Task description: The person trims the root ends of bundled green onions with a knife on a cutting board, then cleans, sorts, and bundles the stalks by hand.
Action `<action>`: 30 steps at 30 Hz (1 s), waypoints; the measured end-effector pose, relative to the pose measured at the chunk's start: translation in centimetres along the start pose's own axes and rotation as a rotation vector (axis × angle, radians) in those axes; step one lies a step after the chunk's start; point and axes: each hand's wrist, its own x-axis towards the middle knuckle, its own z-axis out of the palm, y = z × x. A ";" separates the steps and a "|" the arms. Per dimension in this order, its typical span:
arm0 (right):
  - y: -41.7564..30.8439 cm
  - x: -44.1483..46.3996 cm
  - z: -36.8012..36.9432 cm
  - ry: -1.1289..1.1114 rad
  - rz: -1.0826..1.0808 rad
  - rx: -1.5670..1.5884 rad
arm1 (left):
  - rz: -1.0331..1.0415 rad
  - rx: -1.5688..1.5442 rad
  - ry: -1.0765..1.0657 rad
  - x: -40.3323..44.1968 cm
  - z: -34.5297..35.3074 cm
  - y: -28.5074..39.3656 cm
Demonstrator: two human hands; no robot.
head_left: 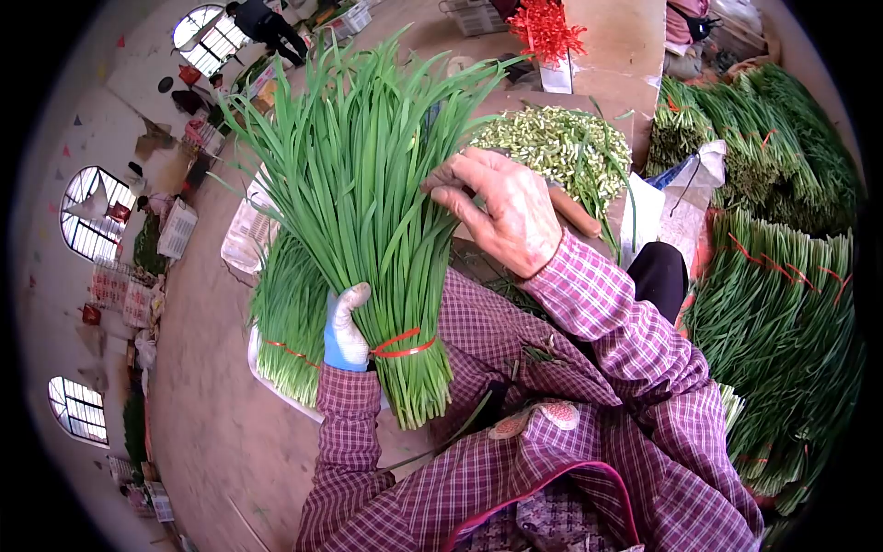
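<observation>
A large bunch of long green leafy stalks [368,193] fans out upward at the centre, bound near its pale cut ends by a red tie [405,347]. My left hand [347,327], in a white and blue glove, is wrapped round the bunch just above the tie. At the right side of the leaves is my bare right hand [501,207], its thumb and fingers bent toward each other at the leaf edge. Whether a leaf lies between those fingertips is too small to tell.
Another tied bunch [292,322] lies in a white crate at left. A pile of trimmed ends [561,152], a wooden handle [575,213] and red ties [547,28] lie ahead. Stacked bunches [773,331] stand at right. A person [267,28] is far off at upper left.
</observation>
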 end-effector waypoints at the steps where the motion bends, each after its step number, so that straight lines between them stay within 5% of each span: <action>1: 0.3 0.7 0.2 0.040 -0.015 -0.089 | 0.001 0.003 -0.003 -0.3 0.3 0.5; 9: 0.9 3.0 0.9 0.118 -0.011 -0.443 | -0.017 0.075 -0.010 -1.3 0.1 3.6; 27: 1.2 0.8 2.3 -0.008 -0.200 -0.411 | -0.068 0.256 -0.005 -1.2 -8.0 3.3; 30: 2.0 0.3 1.4 0.163 0.097 -0.204 | -0.048 0.262 -0.029 -1.8 -8.5 2.6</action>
